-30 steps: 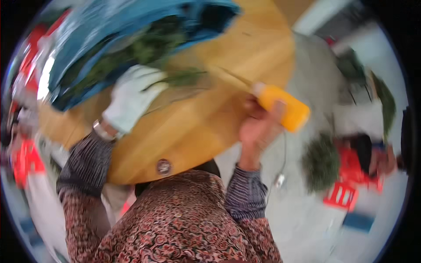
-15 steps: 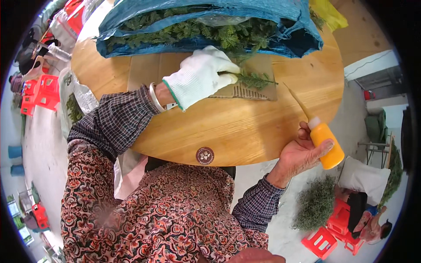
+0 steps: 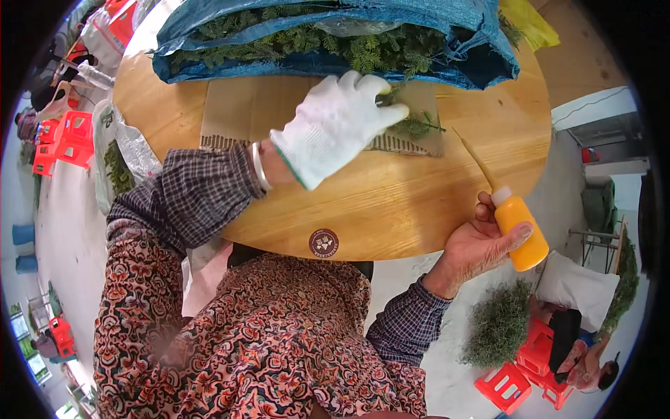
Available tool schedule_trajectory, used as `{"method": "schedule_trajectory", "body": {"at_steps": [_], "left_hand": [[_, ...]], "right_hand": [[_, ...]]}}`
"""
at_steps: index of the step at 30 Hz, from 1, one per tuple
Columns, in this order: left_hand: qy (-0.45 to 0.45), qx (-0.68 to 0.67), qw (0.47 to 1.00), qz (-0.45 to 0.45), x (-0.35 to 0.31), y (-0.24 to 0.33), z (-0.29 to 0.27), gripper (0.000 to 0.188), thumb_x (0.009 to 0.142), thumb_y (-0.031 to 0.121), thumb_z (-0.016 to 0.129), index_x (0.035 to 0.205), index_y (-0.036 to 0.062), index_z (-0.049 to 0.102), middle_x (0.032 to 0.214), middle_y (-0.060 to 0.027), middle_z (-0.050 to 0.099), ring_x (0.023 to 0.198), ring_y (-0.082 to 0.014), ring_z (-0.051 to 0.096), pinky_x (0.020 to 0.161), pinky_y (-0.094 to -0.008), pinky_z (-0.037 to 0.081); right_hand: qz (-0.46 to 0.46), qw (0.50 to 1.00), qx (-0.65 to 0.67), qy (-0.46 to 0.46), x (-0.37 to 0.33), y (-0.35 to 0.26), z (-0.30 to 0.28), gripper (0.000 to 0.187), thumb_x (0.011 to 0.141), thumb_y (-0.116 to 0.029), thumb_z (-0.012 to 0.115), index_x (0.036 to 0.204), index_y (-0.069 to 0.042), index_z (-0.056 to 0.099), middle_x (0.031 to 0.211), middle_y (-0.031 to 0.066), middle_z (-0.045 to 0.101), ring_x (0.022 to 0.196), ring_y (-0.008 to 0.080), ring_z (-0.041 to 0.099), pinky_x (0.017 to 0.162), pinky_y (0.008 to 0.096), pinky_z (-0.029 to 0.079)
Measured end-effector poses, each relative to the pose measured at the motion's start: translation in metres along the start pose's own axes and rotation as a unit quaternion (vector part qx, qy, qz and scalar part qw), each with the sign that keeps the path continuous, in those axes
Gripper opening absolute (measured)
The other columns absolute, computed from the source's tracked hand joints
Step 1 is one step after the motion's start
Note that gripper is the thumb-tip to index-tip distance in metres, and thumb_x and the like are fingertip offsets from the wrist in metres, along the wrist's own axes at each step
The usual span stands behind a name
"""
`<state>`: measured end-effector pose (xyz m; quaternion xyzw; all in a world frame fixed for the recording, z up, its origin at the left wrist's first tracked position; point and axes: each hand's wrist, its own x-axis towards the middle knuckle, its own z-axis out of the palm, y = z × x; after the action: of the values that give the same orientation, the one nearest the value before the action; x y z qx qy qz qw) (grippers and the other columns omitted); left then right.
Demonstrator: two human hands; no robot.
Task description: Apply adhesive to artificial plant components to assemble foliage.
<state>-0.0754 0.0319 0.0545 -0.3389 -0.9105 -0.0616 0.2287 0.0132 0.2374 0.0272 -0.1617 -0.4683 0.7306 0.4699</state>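
In my bare right hand [image 3: 481, 248] is an orange squeeze bottle [image 3: 522, 234] with a white collar and a long thin tan nozzle pointing up and left. My left hand [image 3: 338, 126] wears a white knitted glove. Its thumb and fingers are apart, above a piece of cardboard [image 3: 244, 105] on the wooden table. Beside the thumb, a small green fir sprig [image 3: 421, 126] lies on the cardboard, its stem end pointing right toward the nozzle; the glove hides part of it. Behind the cardboard lies a blue woven bag [image 3: 481, 59] stuffed with fir branches [image 3: 366, 52].
A round sticker [image 3: 323, 244] marks the near edge of the wooden table [image 3: 377, 209]. Red stools [image 3: 73, 136] stand on the left, more on the lower right. A heap of greenery [image 3: 499, 325] sits on the floor at right, near a seated person. Yellow plastic [image 3: 527, 24] lies at the back right.
My left thumb and fingers have come apart from their pinch at the sprig, and that hand has turned slightly. My right hand keeps the bottle in nearly the same place.
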Motion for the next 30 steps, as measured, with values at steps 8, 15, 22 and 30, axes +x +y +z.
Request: {"method": "schedule_trajectory", "body": {"at_steps": [8, 15, 22, 30], "left_hand": [[-0.03, -0.156, 0.985, -0.067, 0.008, -0.018, 0.02, 0.015, 0.084, 0.015, 0.062, 0.097, 0.0129, 0.069, 0.099, -0.002, 0.059, 0.079, -0.0215, 0.057, 0.07, -0.0309, 0.046], [0.022, -0.207, 0.978, 0.017, -0.002, -0.028, -0.006, 0.017, 0.082, 0.008, 0.063, 0.097, 0.011, 0.07, 0.098, -0.0042, 0.061, 0.076, -0.0244, 0.058, 0.067, -0.0312, 0.047], [0.028, -0.246, 0.969, 0.01, -0.011, -0.036, -0.004, 0.023, 0.078, 0.007, 0.066, 0.101, 0.0117, 0.07, 0.104, -0.004, 0.06, 0.079, -0.0228, 0.058, 0.072, -0.029, 0.047], [0.129, -0.132, 0.983, 0.013, -0.022, -0.011, -0.025, 0.033, 0.077, 0.018, 0.067, 0.109, 0.0152, 0.066, 0.113, -0.0086, 0.054, 0.093, -0.0281, 0.054, 0.077, -0.0362, 0.048]], "right_hand": [[0.004, 1.0, 0.008, -0.023, 0.0, -0.002, 0.002, 0.049, 0.094, -0.045, 0.055, 0.108, 0.002, 0.051, 0.08, 0.0137, 0.064, 0.063, 0.0158, 0.062, 0.055, 0.0179, 0.045], [-0.008, 0.999, 0.01, -0.033, 0.004, 0.0, 0.0, 0.048, 0.094, -0.044, 0.055, 0.107, 0.002, 0.051, 0.08, 0.0133, 0.064, 0.063, 0.0157, 0.062, 0.055, 0.018, 0.046], [-0.004, 1.0, 0.005, -0.022, 0.003, -0.004, 0.003, 0.049, 0.094, -0.045, 0.055, 0.107, 0.002, 0.052, 0.081, 0.0133, 0.065, 0.063, 0.0155, 0.062, 0.057, 0.0184, 0.046], [0.022, 0.998, 0.039, -0.039, 0.006, -0.003, -0.004, 0.054, 0.092, -0.05, 0.056, 0.107, 0.002, 0.052, 0.082, 0.014, 0.065, 0.064, 0.0163, 0.062, 0.057, 0.0186, 0.047]]}}
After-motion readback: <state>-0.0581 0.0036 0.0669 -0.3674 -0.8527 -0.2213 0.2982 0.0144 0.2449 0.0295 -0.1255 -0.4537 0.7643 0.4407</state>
